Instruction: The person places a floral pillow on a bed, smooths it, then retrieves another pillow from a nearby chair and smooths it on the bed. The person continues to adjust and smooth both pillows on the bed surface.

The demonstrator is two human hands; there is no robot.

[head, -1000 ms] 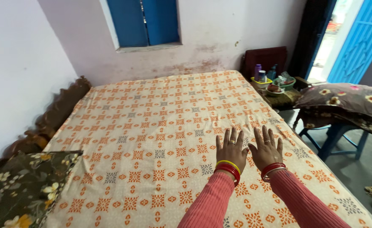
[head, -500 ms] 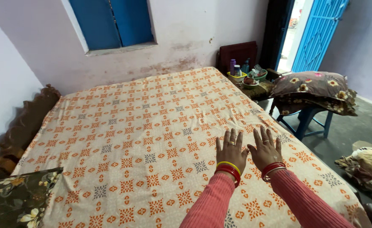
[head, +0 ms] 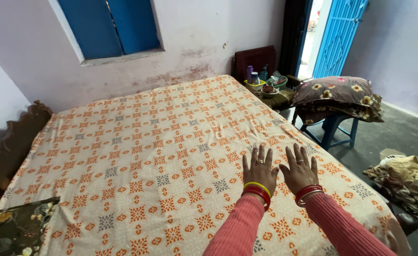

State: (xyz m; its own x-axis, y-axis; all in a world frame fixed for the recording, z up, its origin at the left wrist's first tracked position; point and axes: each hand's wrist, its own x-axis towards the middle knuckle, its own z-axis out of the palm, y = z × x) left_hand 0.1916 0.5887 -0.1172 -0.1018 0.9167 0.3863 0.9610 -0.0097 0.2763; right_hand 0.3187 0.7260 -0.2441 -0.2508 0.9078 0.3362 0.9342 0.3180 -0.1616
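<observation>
Orange patterned bedsheet (head: 161, 156), left hand (head: 260, 169), right hand (head: 300, 171) still flat, unmoved

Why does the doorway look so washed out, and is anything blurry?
Head view: daylight overexposes the open doorway beside the blue door; the room is softly, evenly lit. Both hands, left hand and right hand, and the bedsheet are sharp; the wide lens bends the edges.
</observation>
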